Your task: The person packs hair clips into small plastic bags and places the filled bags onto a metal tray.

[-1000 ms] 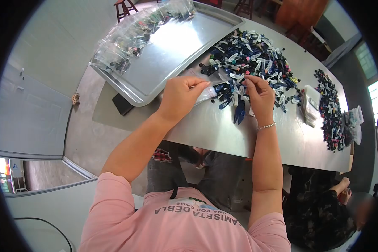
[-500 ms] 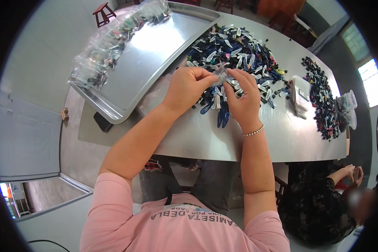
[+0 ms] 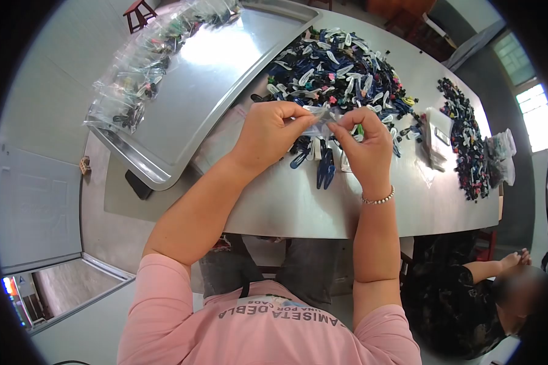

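Note:
Between my two hands a small clear plastic bag (image 3: 318, 126) is stretched over the near side of the hair clip pile. My left hand (image 3: 272, 129) pinches one side of it between thumb and fingers. The opposite side is pinched by my right hand (image 3: 366, 140), which wears a beaded bracelet. Behind the bag spreads a big heap of hair clips (image 3: 335, 67), mostly dark blue, white and black. A few blue clips (image 3: 325, 169) lie just below the bag, near my right thumb.
A metal tray (image 3: 195, 103) on the left bears a row of filled plastic bags (image 3: 146, 82). At right lie a stack of clear bags (image 3: 436, 140) and a strip of small dark pieces (image 3: 469, 152). Another person (image 3: 469, 298) sits at lower right.
My hands have moved apart, the right one shifting right and slightly down, and the plastic bag is now spread wider between them. The view has shifted slightly.

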### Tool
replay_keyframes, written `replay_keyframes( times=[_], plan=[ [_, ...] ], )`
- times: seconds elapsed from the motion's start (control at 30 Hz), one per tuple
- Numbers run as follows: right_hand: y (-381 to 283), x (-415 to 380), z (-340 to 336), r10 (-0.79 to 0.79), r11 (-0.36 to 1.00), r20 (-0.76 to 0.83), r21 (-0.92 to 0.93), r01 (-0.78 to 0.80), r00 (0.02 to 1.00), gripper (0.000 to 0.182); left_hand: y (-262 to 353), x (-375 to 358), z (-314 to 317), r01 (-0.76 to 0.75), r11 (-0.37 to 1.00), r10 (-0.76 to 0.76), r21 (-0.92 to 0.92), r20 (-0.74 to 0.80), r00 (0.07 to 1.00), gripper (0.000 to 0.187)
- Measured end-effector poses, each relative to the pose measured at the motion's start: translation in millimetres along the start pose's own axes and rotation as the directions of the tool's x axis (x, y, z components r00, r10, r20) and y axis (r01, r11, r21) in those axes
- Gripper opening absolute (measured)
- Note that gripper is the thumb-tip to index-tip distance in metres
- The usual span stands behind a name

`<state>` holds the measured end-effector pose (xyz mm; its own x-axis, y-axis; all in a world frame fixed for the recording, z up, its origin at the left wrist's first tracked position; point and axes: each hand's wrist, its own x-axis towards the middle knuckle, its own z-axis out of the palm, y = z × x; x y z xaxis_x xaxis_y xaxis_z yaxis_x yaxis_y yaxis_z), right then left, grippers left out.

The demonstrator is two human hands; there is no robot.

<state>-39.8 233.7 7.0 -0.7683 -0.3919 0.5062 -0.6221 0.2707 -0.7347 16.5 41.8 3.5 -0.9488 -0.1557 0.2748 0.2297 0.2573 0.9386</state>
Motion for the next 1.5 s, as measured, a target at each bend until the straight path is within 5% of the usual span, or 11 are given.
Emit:
replay_keyframes(
  times=[0.17,0.23,0.47,0.53,0.87,1.2,1.4,1.5],
  plan=[
    [-9,-1,7,-0.017,0.996,0.005,0.088,0.016,1.000,0.010,1,-1,-3,-0.052,0.997,0.052,0.052,0.007,0.999,0.017],
    [-8,-1,7,-0.157,0.981,0.052,-0.107,0.162,0.986,0.009,-1,0,-3,-0.109,0.993,0.109,0.043,-0.012,0.994,0.017],
    [-6,-1,2,-0.326,0.931,0.063,-0.151,0.332,0.943,0.018,-4,0,-4,-0.271,0.940,0.250,0.206,0.122,0.961,0.025],
    [-14,-2,1,-0.399,0.903,0.176,-0.091,0.419,0.900,0.022,-2,0,-7,-0.282,0.921,0.235,0.269,0.194,0.952,0.028],
    [-11,-6,6,-0.215,0.961,0.292,-0.110,0.255,0.932,0.026,-13,1,-11,-0.381,0.809,0.269,0.447,0.294,0.917,0.039],
    [-25,-2,3,-0.373,0.892,0.356,-0.117,0.437,0.857,0.027,-7,5,-20,-0.415,0.848,0.309,0.329,0.329,0.892,0.055],
    [-22,-4,4,-0.398,0.892,0.319,-0.086,0.444,0.860,0.027,-4,4,-20,-0.391,0.854,0.281,0.343,0.329,0.902,0.030],
    [-22,-7,5,-0.335,0.918,0.338,-0.092,0.385,0.879,0.028,-7,7,-22,-0.400,0.823,0.261,0.403,0.357,0.897,0.036]
  ],
)
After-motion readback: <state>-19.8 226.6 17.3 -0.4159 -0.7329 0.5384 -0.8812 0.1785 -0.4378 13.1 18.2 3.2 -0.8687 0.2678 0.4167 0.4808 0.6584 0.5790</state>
